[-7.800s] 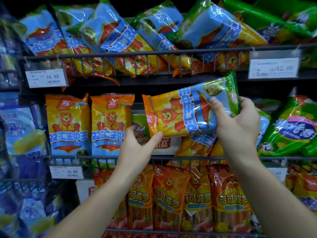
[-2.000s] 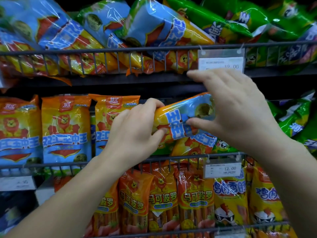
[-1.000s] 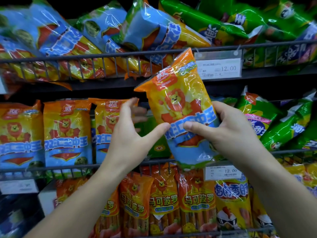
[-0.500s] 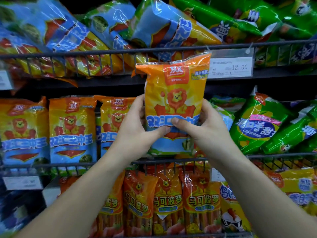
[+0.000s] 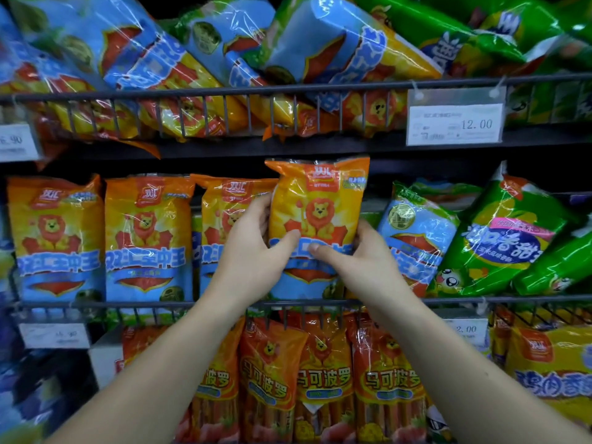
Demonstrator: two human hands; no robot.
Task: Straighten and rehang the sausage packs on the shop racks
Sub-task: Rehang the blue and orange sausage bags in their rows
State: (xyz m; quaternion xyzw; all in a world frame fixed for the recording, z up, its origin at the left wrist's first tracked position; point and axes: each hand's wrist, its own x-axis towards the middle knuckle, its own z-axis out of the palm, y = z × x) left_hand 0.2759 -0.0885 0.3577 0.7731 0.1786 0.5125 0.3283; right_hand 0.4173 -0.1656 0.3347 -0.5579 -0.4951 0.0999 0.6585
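Note:
An orange and blue sausage pack with a lion [image 5: 317, 206] stands upright in the middle shelf, its lower end behind the wire rail [image 5: 448, 301]. My left hand [image 5: 253, 257] grips its left edge, thumb across the front. My right hand [image 5: 355, 261] grips its right edge, thumb also on the front. To its left, three matching packs [image 5: 144, 238] stand upright in a row. A blue-ended pack [image 5: 416, 238] leans at its right.
Green packs [image 5: 506, 238] lie slanted at the right of the middle shelf. The top shelf holds tumbled blue and orange packs [image 5: 336, 49] behind a wire rail. Red-orange packs [image 5: 323, 379] hang below. A price tag [image 5: 455, 123] reads 12.00.
The pack was turned from lying sideways to upright, then lowered from in front of the top rail into the middle shelf beside the row. Both hands came down with it.

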